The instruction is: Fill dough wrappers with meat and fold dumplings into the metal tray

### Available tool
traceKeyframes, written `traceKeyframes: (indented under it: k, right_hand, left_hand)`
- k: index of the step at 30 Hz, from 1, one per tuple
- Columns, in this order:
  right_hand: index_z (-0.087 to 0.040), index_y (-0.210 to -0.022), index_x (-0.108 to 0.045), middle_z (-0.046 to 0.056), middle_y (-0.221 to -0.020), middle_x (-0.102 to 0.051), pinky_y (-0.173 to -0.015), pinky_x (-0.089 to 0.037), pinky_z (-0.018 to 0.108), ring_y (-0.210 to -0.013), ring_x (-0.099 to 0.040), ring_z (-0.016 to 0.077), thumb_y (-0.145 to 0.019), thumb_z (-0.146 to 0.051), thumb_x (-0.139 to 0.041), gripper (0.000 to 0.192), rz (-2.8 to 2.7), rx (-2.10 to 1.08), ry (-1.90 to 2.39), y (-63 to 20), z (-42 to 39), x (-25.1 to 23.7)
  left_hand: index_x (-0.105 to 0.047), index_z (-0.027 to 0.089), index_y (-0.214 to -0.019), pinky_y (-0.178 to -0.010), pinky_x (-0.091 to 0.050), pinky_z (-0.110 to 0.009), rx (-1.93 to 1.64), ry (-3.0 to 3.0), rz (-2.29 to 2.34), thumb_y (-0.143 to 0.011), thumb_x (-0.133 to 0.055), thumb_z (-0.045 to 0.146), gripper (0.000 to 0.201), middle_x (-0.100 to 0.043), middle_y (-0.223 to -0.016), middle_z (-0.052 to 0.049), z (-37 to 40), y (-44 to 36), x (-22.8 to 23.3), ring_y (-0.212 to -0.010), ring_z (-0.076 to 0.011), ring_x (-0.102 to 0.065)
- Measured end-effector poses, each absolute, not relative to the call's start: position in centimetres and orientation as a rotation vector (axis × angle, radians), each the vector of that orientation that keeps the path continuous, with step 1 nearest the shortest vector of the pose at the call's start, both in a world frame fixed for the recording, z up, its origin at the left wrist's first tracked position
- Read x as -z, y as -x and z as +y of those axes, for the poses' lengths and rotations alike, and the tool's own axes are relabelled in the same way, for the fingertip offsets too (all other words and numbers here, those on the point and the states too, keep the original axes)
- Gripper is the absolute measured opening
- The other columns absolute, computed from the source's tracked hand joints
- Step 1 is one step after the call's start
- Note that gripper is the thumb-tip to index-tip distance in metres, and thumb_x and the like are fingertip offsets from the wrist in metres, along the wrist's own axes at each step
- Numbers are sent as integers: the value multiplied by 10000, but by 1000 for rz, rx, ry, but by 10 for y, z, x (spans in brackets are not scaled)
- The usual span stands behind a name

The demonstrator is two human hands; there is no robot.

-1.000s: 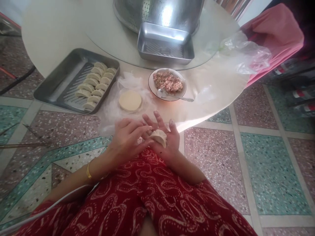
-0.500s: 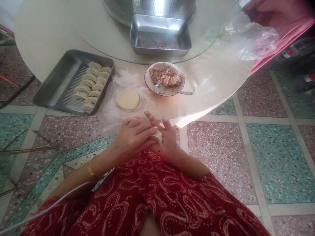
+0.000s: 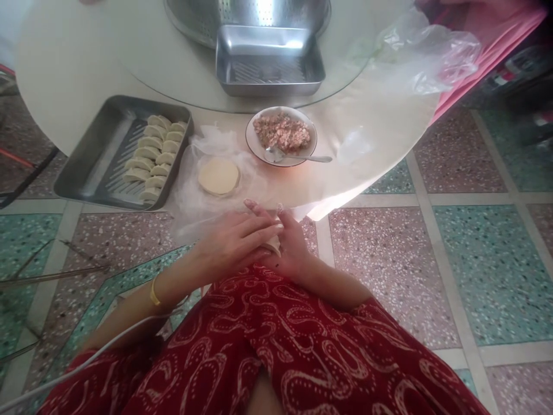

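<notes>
The left hand [image 3: 231,242] lies palm-down over the right hand [image 3: 290,249], and between the two sits a small pale folded dough dumpling [image 3: 273,245], of which only a sliver of the edge shows under the left fingertips. The left hand's fingers are stretched flat and pressed onto the dumpling, while the right hand cups it from below with its fingers curled upward, so both hands are closed around the same piece, held just above the lap in red patterned cloth [image 3: 276,346] and just short of the table's near edge. A thin gold bangle [image 3: 152,291] circles the left wrist. On the round pale table [image 3: 69,69] just beyond the hands lies a stack of round flat dough wrappers [image 3: 218,176] on a crumpled sheet of thin clear plastic [image 3: 190,196]. To its left stands a rectangular metal tray [image 3: 90,167] holding two rows of finished pale crescent dumplings [image 3: 151,158] (packed close, touching one another). To the right of the wrappers is a white round bowl of minced pinkish filling [image 3: 281,131], with a metal spoon [image 3: 298,157] resting in it, its handle pointing right over the rim. Further back, on a glass turntable [image 3: 181,86], sit a second, smaller metal tray [image 3: 268,69] and a large perforated steel basin [image 3: 246,14] behind it. A loose clear plastic bag [image 3: 425,55] lies at the table's right edge, near pink cloth [image 3: 488,34].
</notes>
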State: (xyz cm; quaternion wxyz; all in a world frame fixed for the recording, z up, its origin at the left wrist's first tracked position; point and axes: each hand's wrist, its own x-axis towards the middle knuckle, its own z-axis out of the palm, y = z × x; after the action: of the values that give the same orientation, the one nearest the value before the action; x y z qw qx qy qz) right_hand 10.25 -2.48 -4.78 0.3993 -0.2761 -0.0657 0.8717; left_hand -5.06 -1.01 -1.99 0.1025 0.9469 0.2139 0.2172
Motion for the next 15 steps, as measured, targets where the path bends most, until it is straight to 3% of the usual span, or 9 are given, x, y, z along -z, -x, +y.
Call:
traceKeyframes:
  k: [3,15]
  right_hand:
    - [-187,-1164,-621,-1,-771,-688,-465,-437,213,-569,-557,111,-984,-492,-223,533,57,-2264,620,-103,-25,45]
    - [-165,-1142,-620,-25,-706,-643,-454,-424,194,-536,-527,93,-995,-483,-256,505,235,-2220,491,-104,-24,53]
  left_hand:
    - [-578,152,-1201,-906,-544,-420,-582,-2800,580,-958,-564,267,269,-686,-1206,-117,-8,50,16,-1079,-254,-641]
    - [-591,146,-1127,-809,-576,-393,-648,-2793,759,-951,-546,238,204,-691,-1044,-114,-9,41,23,-933,-238,-662]
